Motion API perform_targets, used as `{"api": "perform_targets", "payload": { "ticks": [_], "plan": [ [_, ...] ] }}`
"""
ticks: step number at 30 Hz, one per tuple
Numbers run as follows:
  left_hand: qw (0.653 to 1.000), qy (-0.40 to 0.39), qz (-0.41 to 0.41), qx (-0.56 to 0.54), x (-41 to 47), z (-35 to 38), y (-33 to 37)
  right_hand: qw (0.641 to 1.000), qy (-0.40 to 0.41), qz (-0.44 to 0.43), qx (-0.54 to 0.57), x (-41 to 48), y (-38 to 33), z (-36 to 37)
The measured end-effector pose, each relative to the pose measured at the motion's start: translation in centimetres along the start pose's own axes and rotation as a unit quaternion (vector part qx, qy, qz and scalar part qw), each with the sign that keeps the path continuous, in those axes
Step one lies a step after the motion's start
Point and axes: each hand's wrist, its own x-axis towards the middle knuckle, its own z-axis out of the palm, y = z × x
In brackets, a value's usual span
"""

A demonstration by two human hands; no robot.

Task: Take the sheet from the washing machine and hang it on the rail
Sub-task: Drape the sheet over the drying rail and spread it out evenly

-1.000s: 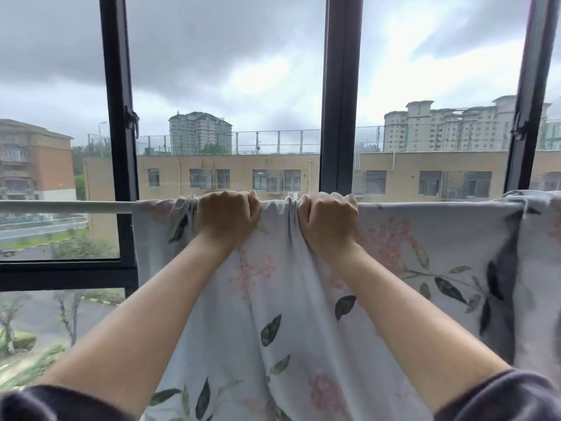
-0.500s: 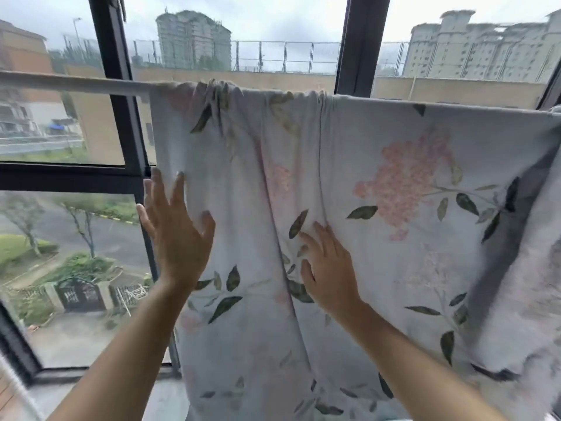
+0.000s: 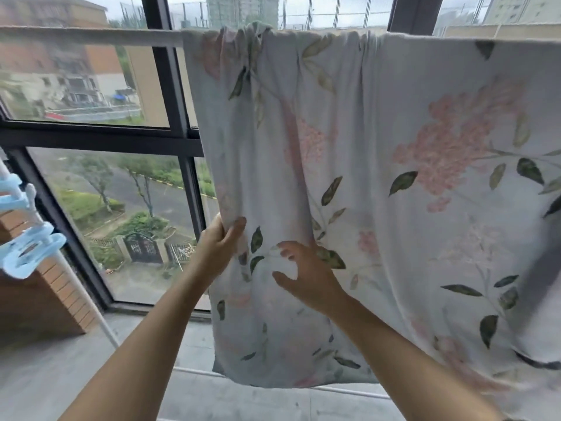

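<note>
1. Sheet draped over rail, long axis along it, folds bunched above both hands.
2. Left hand pinching sheet's edge below rail, nearer.
3. Right hand spread on cloth, grasping nothing.

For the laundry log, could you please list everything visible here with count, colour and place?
rail: one, whitish, across the top.
sheet: one, pale with pink flowers and green leaves, draped over the rail.
window frame: one, dark, behind the sheet.
clips: several, light blue, far left.
brick wall: one, orange-brown, lower left.
floor: one, grey, bottom.
left hand: one, pinches the sheet's left edge.
right hand: one, spread, at the sheet's front.
</note>
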Motion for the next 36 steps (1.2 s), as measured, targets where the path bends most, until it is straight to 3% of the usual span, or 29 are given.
{"api": "perform_targets", "payload": {
  "ticks": [3, 6, 9, 11, 13, 16, 18, 20, 23, 30, 36],
  "plan": [
    [0.984, -0.155, -0.007, -0.088, 0.2, -0.3, 0.8, 0.994, -0.077, 0.027, 0.074, 0.7, -3.2, 2.0],
    [0.960, -0.229, -0.032, -0.157, 1.4, -1.5, 0.7, 0.991, 0.009, 0.080, 0.106, 2.0, -4.3, 3.6],
    [0.985, -0.118, -0.014, -0.122, 2.9, -3.0, -0.4, 0.979, 0.085, 0.175, 0.053, 3.5, -4.1, 2.7],
    [0.996, -0.047, -0.006, -0.072, 4.8, -4.3, -2.6, 0.966, 0.133, 0.201, 0.093, 4.2, -3.6, 2.5],
    [0.997, -0.057, 0.001, -0.042, 6.5, -5.0, -4.1, 0.949, 0.181, 0.222, 0.133, 4.6, -3.9, 2.4],
    [0.989, -0.145, 0.032, 0.006, 8.5, -4.9, -5.1, 0.921, 0.276, 0.213, 0.175, 4.5, -5.4, 2.8],
    [0.980, -0.191, 0.062, 0.008, 10.0, -4.6, -5.1, 0.929, 0.291, 0.209, 0.091, 4.2, -7.1, 3.4],
    [0.977, -0.197, 0.084, -0.019, 11.0, -3.6, -4.6, 0.933, 0.266, 0.233, -0.069, 3.1, -7.7, 3.8],
    [0.973, -0.221, 0.054, -0.025, 12.5, -2.2, -3.4, 0.896, 0.289, 0.264, -0.209, 1.6, -8.1, 3.5],
    [0.981, -0.173, 0.075, 0.051, 11.7, -2.7, -6.3, 0.849, 0.345, 0.318, -0.245, -0.7, -10.2, 0.5],
    [0.967, -0.196, 0.029, 0.163, 11.2, -6.0, -14.3, 0.854, 0.348, 0.296, -0.247, -0.4, -11.5, -1.0]
  ]
}}
